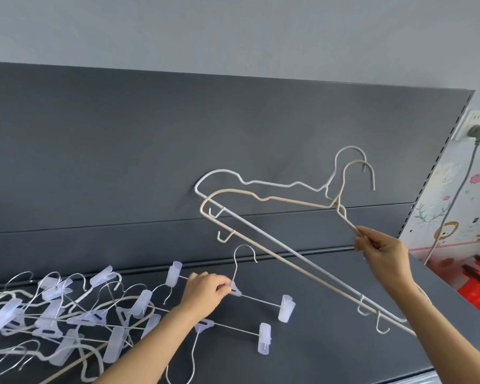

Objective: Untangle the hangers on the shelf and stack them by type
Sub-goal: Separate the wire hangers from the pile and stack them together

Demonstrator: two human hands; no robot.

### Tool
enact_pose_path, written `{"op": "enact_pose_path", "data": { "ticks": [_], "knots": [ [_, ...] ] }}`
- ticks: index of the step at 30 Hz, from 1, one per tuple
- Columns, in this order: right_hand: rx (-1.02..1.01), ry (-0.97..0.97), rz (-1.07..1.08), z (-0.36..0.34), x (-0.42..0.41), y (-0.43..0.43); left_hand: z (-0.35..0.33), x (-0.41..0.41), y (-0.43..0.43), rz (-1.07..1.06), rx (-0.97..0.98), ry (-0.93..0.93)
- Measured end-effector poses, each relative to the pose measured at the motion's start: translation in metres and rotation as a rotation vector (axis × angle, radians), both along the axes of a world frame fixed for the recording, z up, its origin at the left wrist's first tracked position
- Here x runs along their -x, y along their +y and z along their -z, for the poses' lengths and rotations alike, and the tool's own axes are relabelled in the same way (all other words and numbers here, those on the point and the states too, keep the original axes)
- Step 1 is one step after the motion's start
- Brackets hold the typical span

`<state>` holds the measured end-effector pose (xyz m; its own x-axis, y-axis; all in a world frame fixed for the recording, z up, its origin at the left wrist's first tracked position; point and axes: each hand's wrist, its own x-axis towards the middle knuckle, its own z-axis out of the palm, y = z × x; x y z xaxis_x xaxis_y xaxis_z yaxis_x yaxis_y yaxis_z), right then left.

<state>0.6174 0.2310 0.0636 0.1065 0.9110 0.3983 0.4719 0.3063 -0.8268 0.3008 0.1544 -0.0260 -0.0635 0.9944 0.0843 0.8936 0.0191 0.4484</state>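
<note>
Dark grey shelf [330, 289] under a grey wall [233, 31] — right hand [383, 253] holds a beige hanger [302, 271] aloft in a pinching grip, a white hanger [349, 147] alongside; left hand [205, 291] pinches a clip hanger [261, 299] on the shelf beside the tangled pile [67, 317].

Bare hands — left hand [205, 291], right hand [385, 254] — on bare forearms.

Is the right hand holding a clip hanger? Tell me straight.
No: the right hand pinches the beige hanger, raised with the white hanger, both clipless; the left hand grips the clip hanger.
</note>
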Motion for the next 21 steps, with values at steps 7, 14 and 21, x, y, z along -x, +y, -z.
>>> {"op": "enact_pose_path", "data": {
  "ticks": [7, 14, 21],
  "knots": [
    [0.015, -0.025, -0.023, 0.002, 0.013, -0.009, -0.009, -0.006, -0.003, -0.031, -0.018, 0.147],
    [0.089, -0.116, -0.175, 0.002, 0.036, -0.016, -0.049, 0.003, -0.032, 0.015, -0.616, 0.063],
    [0.174, -0.235, -0.465, 0.008, 0.068, -0.022, -0.096, 0.035, -0.061, -0.218, -0.519, 0.460]
  ]
}}
